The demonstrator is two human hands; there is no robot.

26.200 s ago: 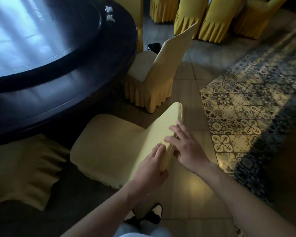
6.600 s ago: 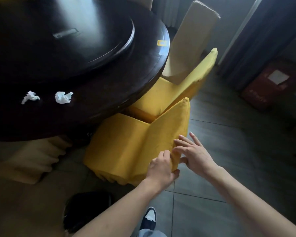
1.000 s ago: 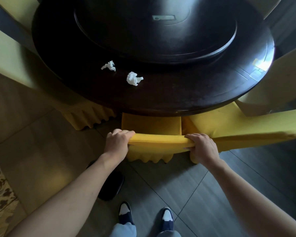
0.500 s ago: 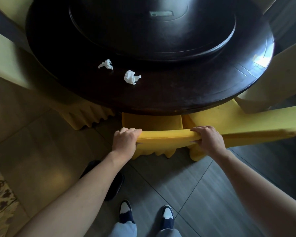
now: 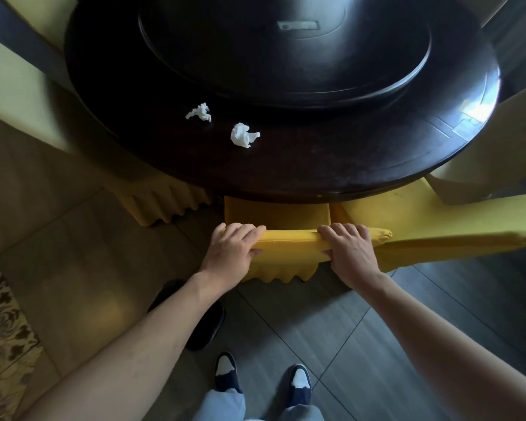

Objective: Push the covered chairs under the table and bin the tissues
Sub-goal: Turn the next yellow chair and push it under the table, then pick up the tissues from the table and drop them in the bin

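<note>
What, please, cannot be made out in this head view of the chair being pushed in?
- Yellow covered chair: seat front and legs, hidden under the dark round table.
- Black bin: mostly hidden behind the left forearm.
- Left hand and right hand: fingertips curl over the backrest, out of sight.

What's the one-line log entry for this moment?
step: pushing chair under table | left hand: grips chair back | right hand: grips chair back | tissues: two on table

Floor (image 5: 331,326): dark grey tiles, diagonal joints
Left floor (image 5: 58,238): tan tiles, warm light
Rug (image 5: 0,323): patterned, far left edge
</note>
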